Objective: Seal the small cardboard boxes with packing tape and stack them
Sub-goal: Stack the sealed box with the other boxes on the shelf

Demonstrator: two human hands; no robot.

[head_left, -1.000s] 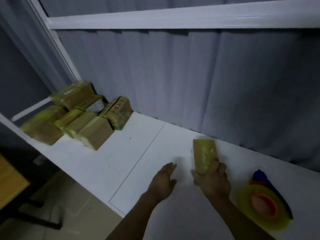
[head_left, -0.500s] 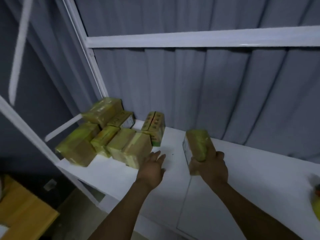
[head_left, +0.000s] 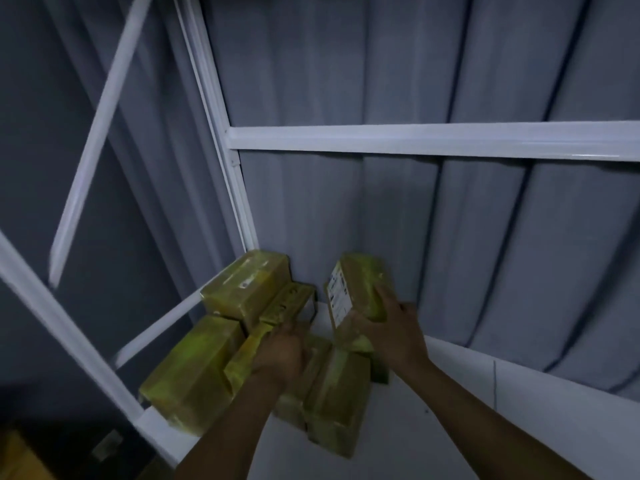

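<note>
Reaching in over the near edge of the desk (head_left: 467,431), two bare forearms went toward its far left corner. The desk was white, with a thin seam (head_left: 494,382) across its top on the right side.

The left hand (head_left: 278,355) lay low on the pile of small cardboard boxes (head_left: 311,386), palm down, with the fingers bent over the edge of one box. The picture was blurred there, so I cannot tell if its grip was closed on that box or only rested on it.

The right hand (head_left: 391,337) was a little higher and more to the right. Its grip was clamped on one taped box (head_left: 360,285), with the fingers laid over the upper face. It held this box tilted above the right end of the pile; whether the box touched the ones below I cannot tell. A white label (head_left: 337,299) with dark print was on its left face.

The pile stood in the far left corner of the desk, and all its boxes were wrapped in yellowish tape. The nearest box (head_left: 336,403) lay toward the middle of the desk, and a second box (head_left: 190,372) lay at the left edge. Behind them a top box (head_left: 246,289) sat on the others, close to the far edge.

Beyond the far edge hung a grey curtain (head_left: 485,237) in deep folds. In front of it ran a white horizontal bar (head_left: 415,140), which met a white upright post (head_left: 225,150) at the corner. Left of the post a thinner white bar (head_left: 97,133) slanted across.
</note>
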